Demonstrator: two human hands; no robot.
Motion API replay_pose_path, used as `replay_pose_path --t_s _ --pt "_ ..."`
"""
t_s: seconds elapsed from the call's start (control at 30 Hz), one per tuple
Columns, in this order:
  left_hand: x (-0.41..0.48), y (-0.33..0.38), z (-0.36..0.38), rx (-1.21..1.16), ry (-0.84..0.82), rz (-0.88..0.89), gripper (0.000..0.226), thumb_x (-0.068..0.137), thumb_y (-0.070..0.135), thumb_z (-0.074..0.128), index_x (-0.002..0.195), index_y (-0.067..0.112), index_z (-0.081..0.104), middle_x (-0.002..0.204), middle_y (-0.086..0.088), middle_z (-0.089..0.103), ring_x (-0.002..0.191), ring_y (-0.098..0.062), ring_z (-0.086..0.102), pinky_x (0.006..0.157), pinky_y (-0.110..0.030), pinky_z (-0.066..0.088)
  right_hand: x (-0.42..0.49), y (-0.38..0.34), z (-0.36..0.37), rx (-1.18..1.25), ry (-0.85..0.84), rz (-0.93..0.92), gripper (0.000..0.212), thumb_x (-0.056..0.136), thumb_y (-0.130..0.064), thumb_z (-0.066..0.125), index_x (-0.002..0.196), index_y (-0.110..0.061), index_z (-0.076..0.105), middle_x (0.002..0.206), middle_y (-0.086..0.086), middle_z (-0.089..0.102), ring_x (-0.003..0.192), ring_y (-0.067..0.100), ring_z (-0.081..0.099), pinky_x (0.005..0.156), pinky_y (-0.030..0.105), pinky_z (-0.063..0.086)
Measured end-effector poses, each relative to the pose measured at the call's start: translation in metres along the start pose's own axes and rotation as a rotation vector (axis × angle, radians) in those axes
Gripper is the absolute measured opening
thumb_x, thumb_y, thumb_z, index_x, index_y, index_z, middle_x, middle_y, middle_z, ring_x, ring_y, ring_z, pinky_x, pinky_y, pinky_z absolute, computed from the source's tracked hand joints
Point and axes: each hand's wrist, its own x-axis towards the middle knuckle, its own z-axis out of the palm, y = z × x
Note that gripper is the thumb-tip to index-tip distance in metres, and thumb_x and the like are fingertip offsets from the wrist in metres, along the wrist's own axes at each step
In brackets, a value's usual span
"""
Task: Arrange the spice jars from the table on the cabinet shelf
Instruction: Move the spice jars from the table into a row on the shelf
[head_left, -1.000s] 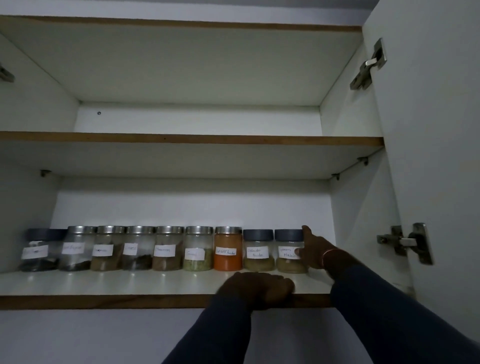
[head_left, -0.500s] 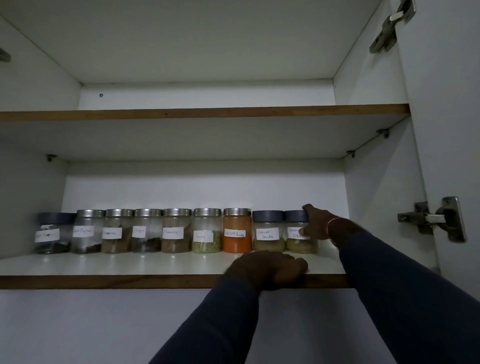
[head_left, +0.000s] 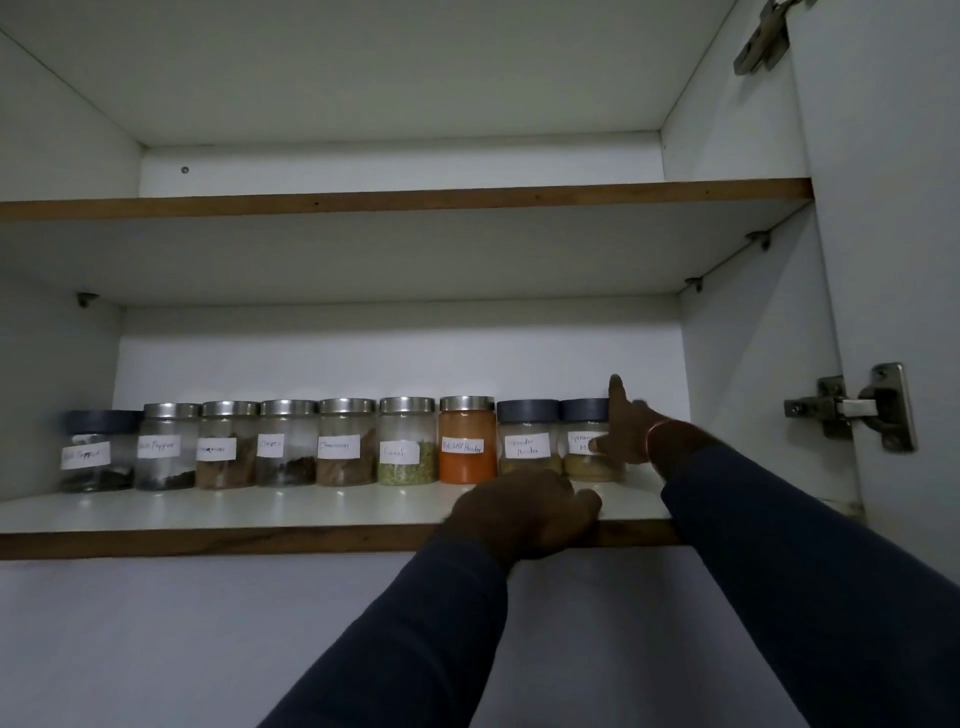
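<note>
Several labelled spice jars stand in one row along the back of the lower cabinet shelf (head_left: 208, 512). Among them is an orange chilli powder jar (head_left: 467, 462). The rightmost jar (head_left: 584, 467) has a dark lid and yellowish powder. My right hand (head_left: 636, 436) is at this jar's right side, its thumb lying across the label and its index finger pointing straight up above the lid. My left hand (head_left: 524, 514) holds the shelf's front edge below the coriander jar (head_left: 527, 447), with fingers curled over the edge.
An upper shelf (head_left: 363, 200) spans the cabinet above the jars, with nothing visible on it. The open cabinet door (head_left: 909, 208) stands at the right with metal hinges (head_left: 852, 410). Bare shelf lies between the last jar and the right cabinet wall.
My right hand has loosened around the rightmost jar, and its index finger has lifted above the lid. The view tilted up slightly. My left hand stays on the shelf edge.
</note>
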Motion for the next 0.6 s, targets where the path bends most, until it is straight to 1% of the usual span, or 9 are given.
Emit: replay_pose_path --t_s 0.07,0.1,0.13,0.2,0.27,0.33,0.4,0.47,0.6 --pt "-0.005 -0.002 0.004 -0.021 0.159 0.042 0.049 0.088 0.048 0.031 0.094 0.012 0.064 0.100 -0.009 0.064 0.091 -0.022 0.058 0.078 -0.036 0.049 -0.010 -0.002 -0.004 0.015 0.022 0.018 0.108 0.089 -0.025 0.068 0.152 -0.019 -0.020 0.160 0.026 -0.008 0.140 0.044 0.031 0.113 0.047 0.033" --pt "-0.006 -0.002 0.006 0.012 0.216 0.070 0.045 0.085 0.046 0.030 0.078 0.014 0.059 0.087 -0.006 0.062 0.082 -0.022 0.057 0.070 -0.033 0.047 -0.016 -0.004 -0.007 0.002 0.054 0.024 0.107 0.089 -0.026 0.068 0.153 -0.017 -0.016 0.160 0.025 -0.010 0.141 0.045 0.027 0.114 0.049 0.032" --pt "-0.007 -0.003 0.007 0.045 0.267 0.090 0.039 0.083 0.045 0.029 0.067 0.017 0.052 0.076 -0.003 0.056 0.075 -0.021 0.055 0.063 -0.030 0.043 -0.022 -0.006 -0.009 -0.022 0.102 0.010 0.101 0.088 -0.028 0.068 0.154 -0.015 -0.007 0.160 0.025 -0.004 0.140 0.045 0.028 0.113 0.050 0.034" --pt "-0.008 -0.003 0.009 0.081 0.371 0.108 0.033 0.080 0.041 0.030 0.056 0.021 0.039 0.061 0.004 0.045 0.062 -0.017 0.050 0.055 -0.026 0.036 -0.039 -0.014 -0.014 -0.057 0.209 -0.084 0.072 0.088 -0.030 0.065 0.146 -0.009 0.029 0.148 0.023 0.030 0.129 0.041 0.042 0.104 0.047 0.043" --pt "-0.009 -0.003 0.012 0.118 0.497 0.133 0.031 0.079 0.038 0.033 0.051 0.024 0.033 0.054 0.009 0.036 0.056 -0.016 0.045 0.051 -0.025 0.031 -0.062 -0.025 -0.016 -0.027 0.272 -0.204 0.025 0.087 -0.028 0.061 0.099 -0.007 0.062 0.106 0.015 0.061 0.103 0.033 0.058 0.081 0.034 0.049" --pt "-0.011 0.000 0.015 0.178 0.581 0.146 0.031 0.078 0.035 0.034 0.050 0.025 0.029 0.052 0.011 0.032 0.051 -0.015 0.041 0.046 -0.023 0.026 -0.083 -0.029 -0.009 0.009 0.278 -0.255 0.032 0.083 -0.026 0.060 0.057 -0.012 0.049 0.071 0.012 0.061 0.079 0.032 0.059 0.062 0.026 0.041" --pt "-0.013 -0.001 0.017 0.185 0.598 0.119 0.029 0.078 0.034 0.034 0.050 0.025 0.032 0.053 0.008 0.039 0.053 -0.018 0.047 0.048 -0.024 0.026 -0.103 -0.029 0.003 -0.003 0.283 -0.284 0.035 0.085 -0.030 0.059 0.058 -0.011 0.046 0.080 0.018 0.068 0.081 0.034 0.063 0.065 0.027 0.041" --pt "-0.021 0.000 0.014 0.188 0.606 0.083 0.032 0.080 0.035 0.035 0.055 0.021 0.048 0.063 -0.005 0.058 0.063 -0.026 0.060 0.054 -0.026 0.031 -0.124 -0.026 0.016 -0.094 0.336 -0.316 0.029 0.089 -0.034 0.055 0.070 -0.012 0.059 0.092 0.017 0.070 0.088 0.035 0.065 0.068 0.031 0.041" --pt "-0.044 0.021 0.007 0.381 0.614 0.092 0.023 0.081 0.024 0.060 0.067 0.006 0.065 0.070 -0.014 0.067 0.064 -0.031 0.065 0.052 -0.028 0.035 -0.166 -0.018 0.026 -0.186 0.410 -0.313 0.041 0.099 -0.033 0.041 0.091 -0.006 0.071 0.100 0.017 0.070 0.094 0.035 0.063 0.073 0.033 0.040"
